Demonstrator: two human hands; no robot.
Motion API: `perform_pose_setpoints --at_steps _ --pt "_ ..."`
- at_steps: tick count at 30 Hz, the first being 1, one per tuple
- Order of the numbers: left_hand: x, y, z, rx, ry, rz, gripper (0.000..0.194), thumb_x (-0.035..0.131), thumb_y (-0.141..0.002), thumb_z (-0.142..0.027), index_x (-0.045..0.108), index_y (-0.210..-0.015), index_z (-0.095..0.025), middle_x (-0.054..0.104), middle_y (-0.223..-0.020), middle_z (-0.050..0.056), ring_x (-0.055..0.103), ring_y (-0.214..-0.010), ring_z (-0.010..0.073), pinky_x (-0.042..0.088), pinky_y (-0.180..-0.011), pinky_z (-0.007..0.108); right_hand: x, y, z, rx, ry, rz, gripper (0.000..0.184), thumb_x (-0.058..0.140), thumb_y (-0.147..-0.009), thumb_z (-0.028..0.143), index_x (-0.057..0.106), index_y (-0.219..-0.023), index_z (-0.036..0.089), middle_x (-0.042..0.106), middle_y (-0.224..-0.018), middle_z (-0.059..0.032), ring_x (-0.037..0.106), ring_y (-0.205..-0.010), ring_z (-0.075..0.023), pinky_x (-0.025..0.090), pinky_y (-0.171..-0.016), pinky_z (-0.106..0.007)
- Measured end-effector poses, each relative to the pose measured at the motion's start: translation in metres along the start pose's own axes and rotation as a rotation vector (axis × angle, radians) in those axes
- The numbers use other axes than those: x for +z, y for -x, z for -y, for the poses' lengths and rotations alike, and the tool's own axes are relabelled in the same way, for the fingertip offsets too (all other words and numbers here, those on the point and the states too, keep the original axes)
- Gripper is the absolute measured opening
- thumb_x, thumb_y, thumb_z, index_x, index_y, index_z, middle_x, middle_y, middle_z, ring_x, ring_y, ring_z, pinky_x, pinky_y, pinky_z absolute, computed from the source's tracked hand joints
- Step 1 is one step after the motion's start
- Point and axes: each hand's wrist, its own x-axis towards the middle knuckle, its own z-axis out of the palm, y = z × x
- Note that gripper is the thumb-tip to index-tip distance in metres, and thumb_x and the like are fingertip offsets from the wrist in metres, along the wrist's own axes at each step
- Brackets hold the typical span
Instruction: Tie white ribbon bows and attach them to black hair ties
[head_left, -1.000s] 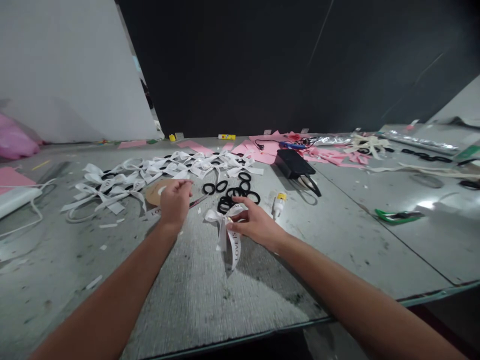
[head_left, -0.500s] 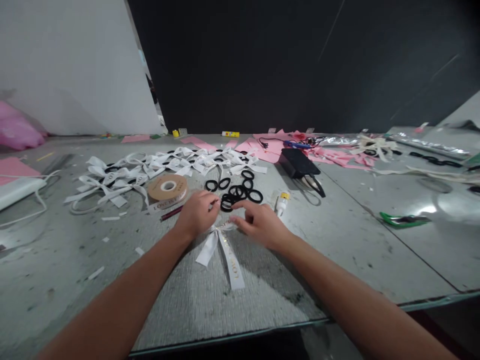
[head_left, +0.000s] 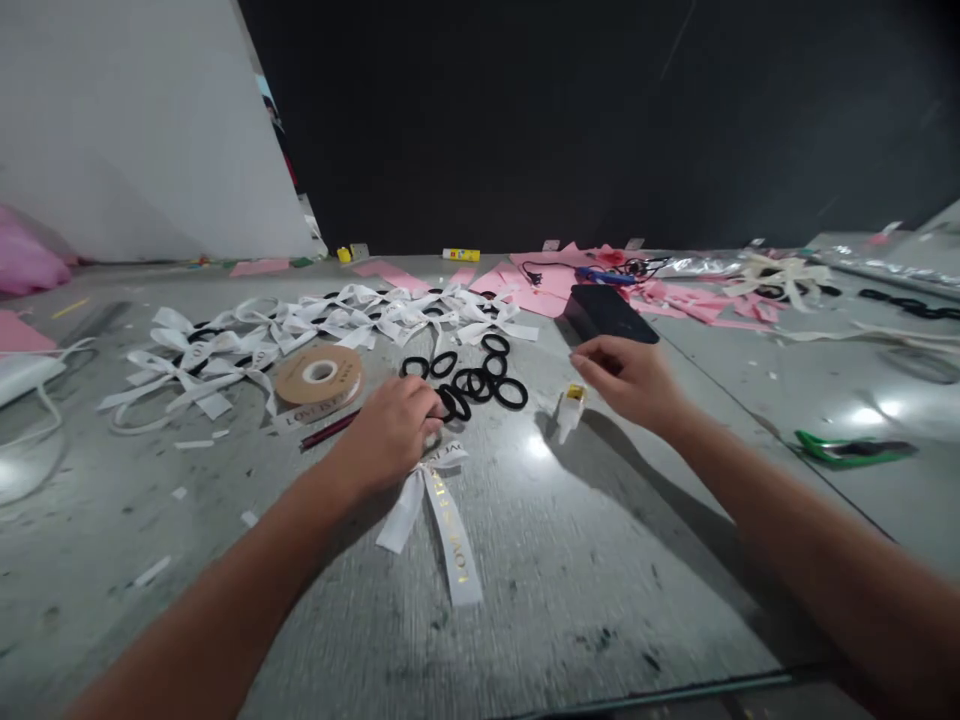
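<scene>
Lying by the left hand (head_left: 394,430), white bow (head_left: 445,517), gold "LOVE IS"

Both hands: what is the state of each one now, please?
Left hand: curled at the black hair ties; grip cannot be told.
Right hand: partly open, nothing visibly held.

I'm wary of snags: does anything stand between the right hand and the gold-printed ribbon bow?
Yes: the small white-and-yellow bottle sits between the right hand and the ribbon bow, nearer that hand. The left hand is close by the bow's back end; whether they touch is unclear.
</scene>
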Motion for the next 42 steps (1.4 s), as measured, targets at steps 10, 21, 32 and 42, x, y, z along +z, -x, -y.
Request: perform_pose_setpoints --at_steps 10,21,32,42 --pt "0.008 -0.001 -0.024 -0.426 0.966 -0.173 0.018 0.059 -0.09 -0.038 0.054 -0.088 -0.021 0.063 -0.081 0.004 0.055 -0.074 0.0159 0.042 -0.069 0.029 0.006 0.028 0.003 -0.328 -0.018 -0.034 0.018 0.06 -0.087 0.021 0.064 -0.104 0.02 0.062 -0.088 -0.0079 0.061 -0.083 -0.0225 0.049 -0.074 -0.037" --pt "0.024 0.013 -0.074 -0.316 1.316 0.237 0.032 0.06 -0.09 -0.05 0.046 -0.093 -0.022 0.065 -0.08 0.003 0.056 -0.076 0.016 0.04 -0.074 0.031 0.004 0.059 0.055 -0.288 -0.28 0.272 0.029 0.061 -0.09 0.028 0.065 -0.118 0.023 0.058 -0.09 -0.0067 0.056 -0.083 -0.0206 0.047 -0.072 -0.035" --pt "0.025 0.025 -0.072 -0.404 1.412 0.228 0.035 0.071 -0.082 -0.042 0.051 -0.1 -0.021 0.059 -0.066 -0.002 0.05 -0.059 0.0113 0.032 -0.058 0.024 0.012 0.062 0.058 0.431 -1.359 0.779 0.038 0.074 -0.076 0.054 0.068 -0.079 0.017 0.038 -0.063 0.0055 0.028 -0.049 -0.0061 0.022 -0.044 -0.022" --pt "-0.01 0.006 -0.024 -0.522 1.389 -0.233 0.047 0.078 -0.065 -0.022 0.033 -0.077 -0.023 0.038 -0.052 -0.011 0.033 -0.042 0.0049 0.023 -0.046 0.017 0.011 0.051 0.044 0.588 -1.261 0.542 0.041 0.079 -0.067 0.051 0.053 -0.063 0.02 0.027 -0.056 0.0075 0.015 -0.046 -0.0058 0.011 -0.04 -0.023"
